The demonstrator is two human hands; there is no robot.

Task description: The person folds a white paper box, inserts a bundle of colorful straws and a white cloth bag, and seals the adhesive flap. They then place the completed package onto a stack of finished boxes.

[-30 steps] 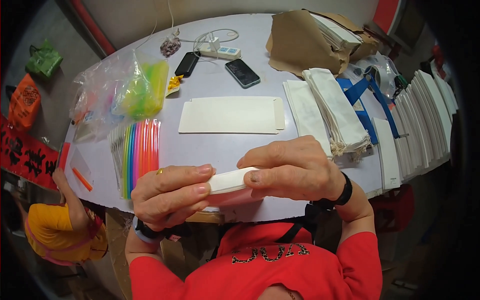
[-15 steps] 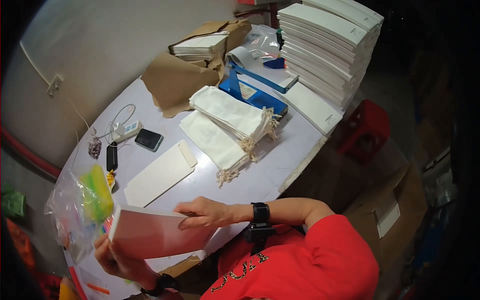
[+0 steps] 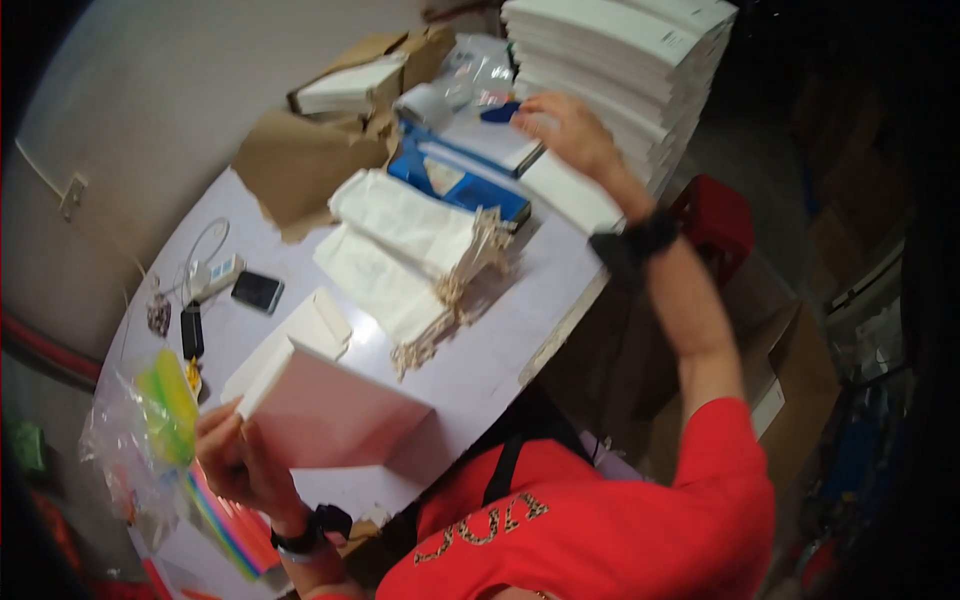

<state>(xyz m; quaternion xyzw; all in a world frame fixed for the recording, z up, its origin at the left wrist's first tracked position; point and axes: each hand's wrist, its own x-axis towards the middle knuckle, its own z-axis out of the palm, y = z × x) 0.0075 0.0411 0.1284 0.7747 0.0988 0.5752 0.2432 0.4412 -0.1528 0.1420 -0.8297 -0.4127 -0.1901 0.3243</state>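
Note:
A flat white box (image 3: 335, 408) stands tilted at the near left of the table, its face tinted pink. My left hand (image 3: 240, 455) is closed on the box's left edge. Far from it, my right hand (image 3: 570, 130) is stretched over the table in front of the tall stack of white boxes (image 3: 610, 60). Its fingers are bent and apart, somewhat blurred, with nothing seen in them. Their tips are close to a small dark blue object (image 3: 500, 112); I cannot tell whether they touch. Another flat white piece (image 3: 322, 322) lies behind the held box.
White drawstring pouches (image 3: 390, 250) lie mid-table beside a blue hinged-arm device (image 3: 450, 185). Farther back are a white roll (image 3: 422, 105) and brown paper (image 3: 300, 170). A phone (image 3: 257, 291), a power strip (image 3: 215, 277) and clear plastic bags (image 3: 125, 440) are on the left. A red stool (image 3: 712, 225) stands right.
My right hand has let go of the box and moved far forward and right, to the stack. My left hand still holds the box. The whole view has shifted a little.

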